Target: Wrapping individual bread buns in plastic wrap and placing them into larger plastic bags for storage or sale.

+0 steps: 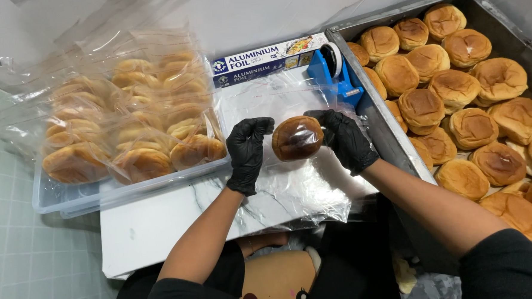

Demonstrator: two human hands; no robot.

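My left hand and right hand, both in black gloves, have their fingers clasped on a clear bag with one brown bun inside, held just above the white bench. Bagged buns fill the clear bin at left; loose buns sit in the metal tray at right, beside a blue tape dispenser.

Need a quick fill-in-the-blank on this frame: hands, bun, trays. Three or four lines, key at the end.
1. Both hands, left hand and right hand, wear ____ gloves.
2. Between them they hold one bun inside a clear ____.
3. The loose buns lie in a ____ tray on the person's right.
4. The bagged buns sit in a clear plastic tray on the person's ____.

Missing words: black; bag; metal; left
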